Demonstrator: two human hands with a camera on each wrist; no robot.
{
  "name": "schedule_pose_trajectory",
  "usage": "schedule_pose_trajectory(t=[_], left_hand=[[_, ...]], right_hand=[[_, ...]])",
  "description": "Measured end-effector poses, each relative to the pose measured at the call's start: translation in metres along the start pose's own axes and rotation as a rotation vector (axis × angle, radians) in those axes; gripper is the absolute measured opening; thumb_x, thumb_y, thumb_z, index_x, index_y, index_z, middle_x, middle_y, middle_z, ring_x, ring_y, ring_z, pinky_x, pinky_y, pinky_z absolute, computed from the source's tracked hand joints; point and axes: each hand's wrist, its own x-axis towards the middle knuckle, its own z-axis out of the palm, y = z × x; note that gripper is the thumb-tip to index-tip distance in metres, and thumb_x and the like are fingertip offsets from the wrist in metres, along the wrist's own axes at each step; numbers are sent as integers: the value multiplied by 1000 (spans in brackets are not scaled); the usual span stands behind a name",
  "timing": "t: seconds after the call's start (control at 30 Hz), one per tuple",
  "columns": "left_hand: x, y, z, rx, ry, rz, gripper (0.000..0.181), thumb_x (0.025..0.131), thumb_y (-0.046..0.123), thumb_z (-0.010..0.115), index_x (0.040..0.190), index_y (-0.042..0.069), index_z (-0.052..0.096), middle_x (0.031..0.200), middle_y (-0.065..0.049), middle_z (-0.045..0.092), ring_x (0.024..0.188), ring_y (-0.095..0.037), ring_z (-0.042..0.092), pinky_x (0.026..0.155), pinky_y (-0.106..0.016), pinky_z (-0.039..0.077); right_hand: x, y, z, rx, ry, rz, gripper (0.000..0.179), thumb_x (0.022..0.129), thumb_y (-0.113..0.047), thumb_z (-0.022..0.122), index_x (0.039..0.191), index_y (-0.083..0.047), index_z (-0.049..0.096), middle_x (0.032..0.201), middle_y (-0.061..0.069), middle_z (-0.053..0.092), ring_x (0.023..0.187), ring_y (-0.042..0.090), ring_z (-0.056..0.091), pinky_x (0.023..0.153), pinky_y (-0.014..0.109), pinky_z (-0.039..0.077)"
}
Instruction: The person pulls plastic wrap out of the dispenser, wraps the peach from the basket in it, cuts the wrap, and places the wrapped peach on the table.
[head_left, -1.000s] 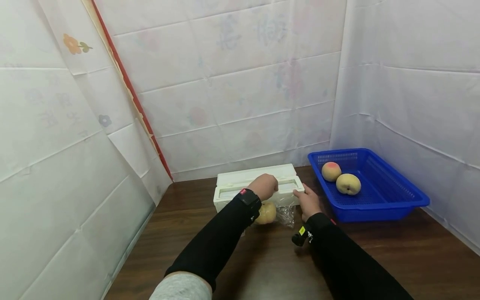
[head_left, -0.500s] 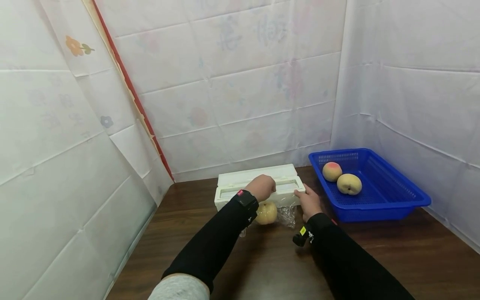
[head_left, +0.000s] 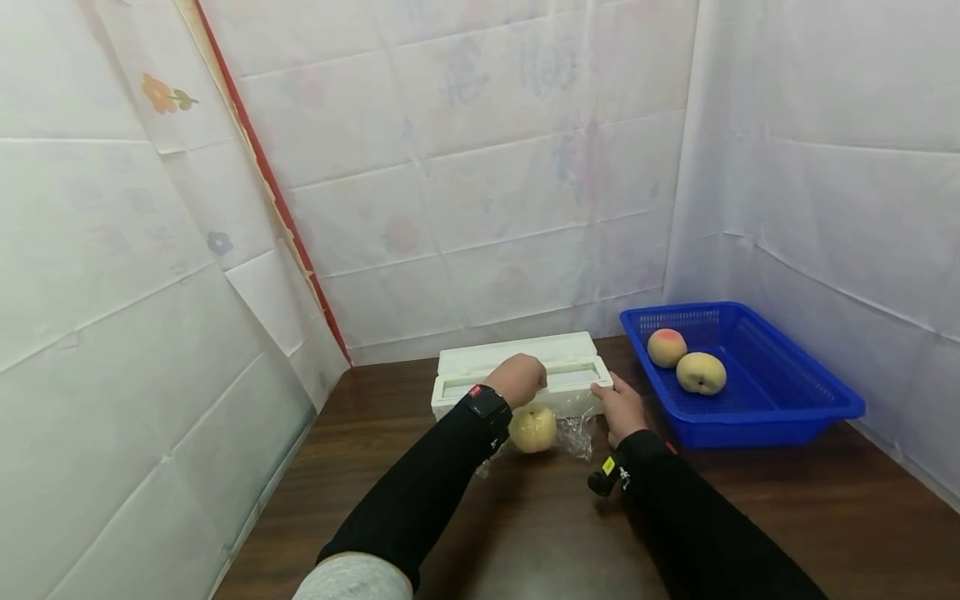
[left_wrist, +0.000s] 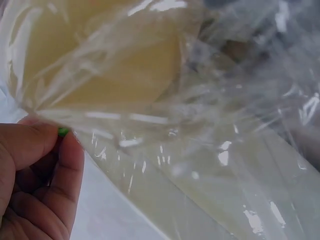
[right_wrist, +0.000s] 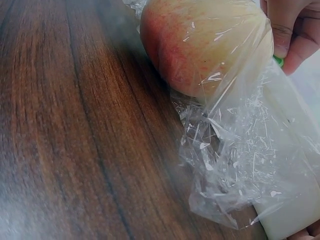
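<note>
A white cling film dispenser lies on the table with its lid raised at the back. Clear cling film comes over its front edge and wraps a yellow-and-red peach on the near side. My left hand is over the middle of the dispenser. In the left wrist view its thumb and forefinger pinch a small green tab at the film's edge. My right hand grips the dispenser's right end, thumb on the front rim. Most of the right fingers are hidden behind it.
A blue plastic basket stands to the right, close to the right hand. Two peaches lie in it, a pink-topped peach and a yellow peach. White sheeting walls off the wooden table at the back and sides.
My left hand has slid a little to the left along the dispenser, showing more of the peach. The right hand keeps its grip on the dispenser's end. The head view has shifted slightly.
</note>
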Motion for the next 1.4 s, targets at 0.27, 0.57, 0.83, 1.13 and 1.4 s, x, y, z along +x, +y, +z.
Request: schedule_pose_trajectory(t=[0.27, 0.57, 0.83, 1.13, 1.4], left_hand=[[-2, -3, 3, 3, 16, 4, 24, 105, 5, 62, 109, 12, 85, 114, -2, 82, 114, -19, 75, 101, -32, 58], [-1, -10, 5, 33, 37, 17, 23, 103, 5, 64, 106, 12, 86, 109, -2, 83, 110, -19, 76, 100, -32, 59], [-8, -16, 7, 18, 53, 17, 25, 103, 3, 64, 105, 13, 86, 109, -1, 83, 110, -19, 76, 99, -32, 59], [-15, -16, 4, 17, 20, -6, 23, 104, 5, 63, 109, 12, 85, 112, -2, 82, 113, -20, 75, 101, -33, 59], [-15, -20, 3, 24, 22, -5, 21, 103, 7, 66, 107, 12, 85, 110, -2, 83, 111, -19, 76, 100, -33, 59]], right_hand=[[-3, 0, 1, 23, 15, -9, 67, 109, -15, 59, 167, -6, 29, 174, 18, 29, 162, 36, 26, 132, 49, 26], [-6, -2, 1, 22, 2, -11, 65, 110, -17, 58, 167, -7, 29, 173, 19, 30, 162, 37, 26, 132, 51, 25], [-6, -2, 2, 30, 22, 1, 66, 109, -17, 59, 168, -6, 29, 173, 19, 30, 162, 37, 26, 132, 51, 25], [-8, 0, 1, 22, 33, 4, 67, 109, -18, 60, 167, -7, 30, 174, 18, 29, 162, 37, 25, 133, 50, 23], [-9, 0, 0, 14, 18, 5, 67, 109, -19, 59, 168, -8, 29, 174, 18, 29, 163, 37, 23, 133, 51, 23]])
